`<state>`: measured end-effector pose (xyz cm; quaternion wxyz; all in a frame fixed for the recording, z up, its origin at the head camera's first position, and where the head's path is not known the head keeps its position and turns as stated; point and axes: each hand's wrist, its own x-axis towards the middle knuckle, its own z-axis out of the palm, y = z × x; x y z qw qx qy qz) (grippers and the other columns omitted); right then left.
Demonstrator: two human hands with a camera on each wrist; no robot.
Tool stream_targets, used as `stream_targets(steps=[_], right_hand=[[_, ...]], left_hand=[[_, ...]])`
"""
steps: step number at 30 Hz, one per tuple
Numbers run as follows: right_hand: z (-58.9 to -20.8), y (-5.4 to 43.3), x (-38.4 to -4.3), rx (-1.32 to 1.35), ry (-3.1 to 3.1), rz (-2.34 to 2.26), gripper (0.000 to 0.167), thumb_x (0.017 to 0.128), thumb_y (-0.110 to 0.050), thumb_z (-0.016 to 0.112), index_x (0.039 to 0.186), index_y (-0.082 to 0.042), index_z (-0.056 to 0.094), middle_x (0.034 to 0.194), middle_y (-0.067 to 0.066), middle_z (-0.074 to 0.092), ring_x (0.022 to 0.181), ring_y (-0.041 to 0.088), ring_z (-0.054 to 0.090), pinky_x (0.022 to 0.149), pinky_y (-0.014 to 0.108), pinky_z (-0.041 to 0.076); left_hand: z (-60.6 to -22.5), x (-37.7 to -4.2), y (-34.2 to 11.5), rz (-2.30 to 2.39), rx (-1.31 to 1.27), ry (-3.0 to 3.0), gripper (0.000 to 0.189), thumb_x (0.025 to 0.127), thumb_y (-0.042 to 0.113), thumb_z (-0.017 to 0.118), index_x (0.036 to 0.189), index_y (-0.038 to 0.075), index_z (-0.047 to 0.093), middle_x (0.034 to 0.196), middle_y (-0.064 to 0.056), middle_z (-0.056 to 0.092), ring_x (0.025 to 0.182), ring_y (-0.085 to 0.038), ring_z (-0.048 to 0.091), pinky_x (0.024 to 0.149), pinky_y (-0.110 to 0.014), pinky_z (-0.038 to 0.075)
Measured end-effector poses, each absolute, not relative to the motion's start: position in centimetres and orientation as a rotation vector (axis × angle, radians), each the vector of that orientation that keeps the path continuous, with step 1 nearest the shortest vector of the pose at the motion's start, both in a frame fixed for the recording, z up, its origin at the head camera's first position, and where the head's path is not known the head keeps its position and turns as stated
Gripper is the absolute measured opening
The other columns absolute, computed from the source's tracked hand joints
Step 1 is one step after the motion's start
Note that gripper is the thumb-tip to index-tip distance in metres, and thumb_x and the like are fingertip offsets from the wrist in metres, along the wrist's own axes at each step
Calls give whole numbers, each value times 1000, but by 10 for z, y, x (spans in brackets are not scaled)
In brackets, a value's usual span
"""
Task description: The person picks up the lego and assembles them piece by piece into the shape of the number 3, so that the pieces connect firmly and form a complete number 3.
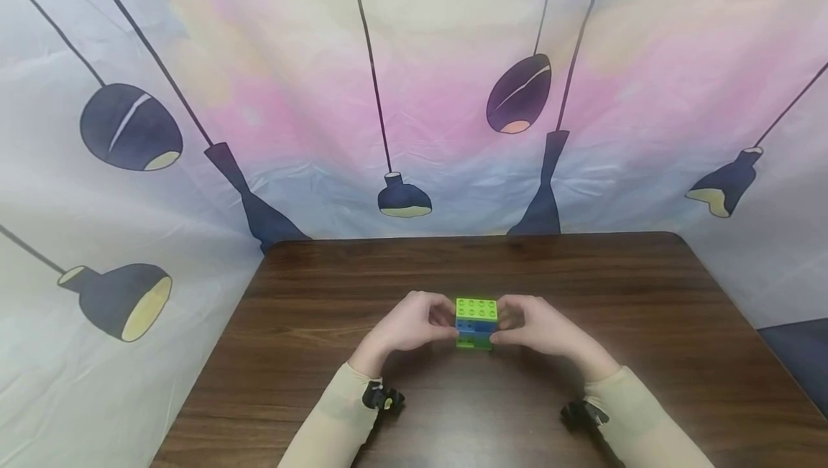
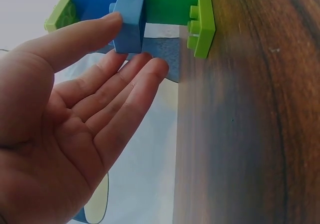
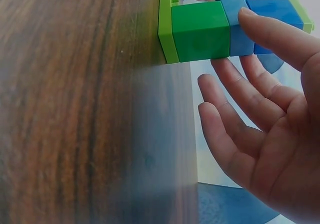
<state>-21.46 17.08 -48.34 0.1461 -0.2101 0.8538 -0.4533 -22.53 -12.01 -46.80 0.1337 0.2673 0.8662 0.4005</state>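
A small stack of toy building bricks [image 1: 476, 308] stands upright on the table between both hands. Its top is a lime studded plate; below it come a blue brick [image 2: 97, 1], a light-blue plate [image 2: 131, 21], a green brick [image 3: 201, 31] and a lime bottom plate [image 2: 204, 23]. My left hand [image 1: 414, 320] pinches the left end of the light-blue plate, thumb on the near side and fingertips behind. From the right, my right hand [image 1: 533, 323] pinches the same plate, thumb in front, its lower fingers spread loosely. The far side of the stack is hidden in the head view.
The dark wooden table [image 1: 323, 360] has its far edge against a pastel cloth backdrop [image 1: 446, 37] printed with hanging lamps. Black wrist cameras sit on the left sleeve [image 1: 333, 410] and right sleeve [image 1: 637, 410].
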Motion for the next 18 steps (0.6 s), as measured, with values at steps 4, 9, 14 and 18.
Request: stream_targets(steps=[4, 9, 14, 18], right_hand=[[-484, 172, -215, -604, 2461, -1313, 40, 90, -28, 89, 121, -11, 70, 111, -1, 77, 105, 21, 73, 86, 40, 61], [-486, 173, -216, -582, 2478, -1304, 40, 91, -32, 88, 123, -13, 71, 111, -3, 76, 105, 19, 73, 87, 41, 60], [-486, 174, -217, -560, 2494, -1307, 41, 93, -36, 85, 124, -13, 71, 112, -1, 76, 107, 20, 72, 89, 45, 60], [-485, 174, -216, -539, 2495, -1313, 41, 96, -39, 82, 124, -13, 71, 115, 1, 76, 111, 24, 72, 88, 46, 60]], left_hand=[[-468, -226, -120, 1176, 737, 2508, 29, 90, 21, 89, 116, 14, 78, 96, 10, 74, 87, -8, 71, 75, -29, 60], [-470, -227, -119, 1188, 711, 2510, 29, 92, 24, 87, 117, 14, 78, 97, 10, 74, 88, -9, 71, 76, -30, 60], [-472, -227, -118, 1209, 703, 2511, 29, 94, 26, 85, 118, 12, 77, 97, 9, 75, 89, -8, 71, 77, -30, 60], [-474, -228, -117, 1227, 690, 2509, 31, 96, 27, 83, 121, 9, 77, 99, 7, 76, 90, -9, 71, 76, -30, 60]])
